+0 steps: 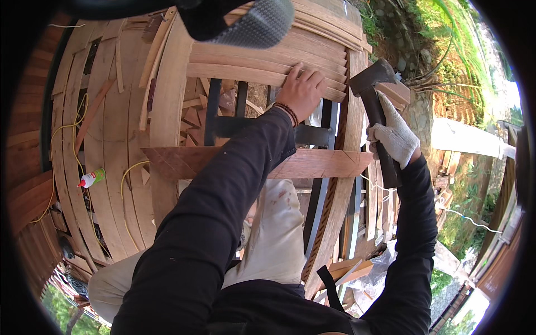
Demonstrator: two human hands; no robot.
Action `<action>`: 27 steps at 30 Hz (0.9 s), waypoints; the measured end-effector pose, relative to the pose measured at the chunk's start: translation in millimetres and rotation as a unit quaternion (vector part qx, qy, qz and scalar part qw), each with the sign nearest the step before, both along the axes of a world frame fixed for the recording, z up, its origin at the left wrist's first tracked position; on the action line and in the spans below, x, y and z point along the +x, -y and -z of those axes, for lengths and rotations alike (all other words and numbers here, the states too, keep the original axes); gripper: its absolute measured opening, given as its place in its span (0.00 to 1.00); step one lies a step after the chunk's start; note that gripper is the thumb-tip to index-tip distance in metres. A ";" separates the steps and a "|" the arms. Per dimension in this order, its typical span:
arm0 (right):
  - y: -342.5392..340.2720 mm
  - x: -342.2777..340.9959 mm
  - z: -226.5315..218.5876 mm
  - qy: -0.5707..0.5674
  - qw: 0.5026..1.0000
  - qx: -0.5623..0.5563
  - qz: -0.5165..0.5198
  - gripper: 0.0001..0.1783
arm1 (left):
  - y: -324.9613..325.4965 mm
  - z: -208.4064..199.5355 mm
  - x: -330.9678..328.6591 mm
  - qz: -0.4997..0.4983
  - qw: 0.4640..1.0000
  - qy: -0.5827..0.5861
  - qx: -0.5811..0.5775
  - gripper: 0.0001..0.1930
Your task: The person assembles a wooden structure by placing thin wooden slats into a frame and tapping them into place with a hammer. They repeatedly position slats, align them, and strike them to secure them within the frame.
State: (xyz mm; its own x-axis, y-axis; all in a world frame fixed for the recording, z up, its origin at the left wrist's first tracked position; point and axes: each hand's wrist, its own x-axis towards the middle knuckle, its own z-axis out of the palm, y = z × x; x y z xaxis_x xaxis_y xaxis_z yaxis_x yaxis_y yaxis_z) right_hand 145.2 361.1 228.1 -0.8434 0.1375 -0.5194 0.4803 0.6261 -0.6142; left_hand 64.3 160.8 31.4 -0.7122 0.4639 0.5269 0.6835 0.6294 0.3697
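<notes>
My left hand [302,94], bare with a beaded bracelet at the wrist, rests on the near slats of a louvred wooden panel [262,58]. Its fingers lie fairly flat over the slat edges. In a whitish work glove, my right hand [396,135] grips the dark handle of a hatchet [373,78], its head up beside the panel's right frame rail [353,106]. A reddish board [326,163] with slanted ends lies across the frame in front of me, passing under my left forearm.
A plank floor [114,139] stretches to the left, with a white-and-green squeeze bottle [92,178] and a yellow cord [77,124]. Dark metal bars [240,127] and wood offcuts show below the frame. Crumpled clear plastic [375,273] lies at lower right. A dark patterned object [251,25] covers part of the top.
</notes>
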 end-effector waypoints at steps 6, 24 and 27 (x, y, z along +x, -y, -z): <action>8.3 -35.5 -27.1 0.098 0.991 0.051 -0.070 0.49 | -1.5 3.1 -0.3 -0.001 1.000 0.004 -0.007 0.15; 15.9 -24.4 -40.8 0.072 0.997 0.024 -0.022 0.52 | -1.3 2.6 -0.7 -0.005 0.999 -0.016 0.035 0.12; 8.4 22.6 -18.0 -0.013 0.996 -0.074 0.055 0.54 | 1.4 3.4 -0.5 -0.005 0.999 -0.011 0.050 0.09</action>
State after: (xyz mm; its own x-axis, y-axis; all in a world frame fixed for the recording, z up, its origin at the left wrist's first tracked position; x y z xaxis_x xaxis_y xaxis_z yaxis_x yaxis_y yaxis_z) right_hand 167.8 352.7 246.1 -0.8413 0.1531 -0.5184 0.5232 0.4716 -0.7098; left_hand 63.9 159.3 28.1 -0.7039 0.4011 0.5863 0.6864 0.5966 0.4159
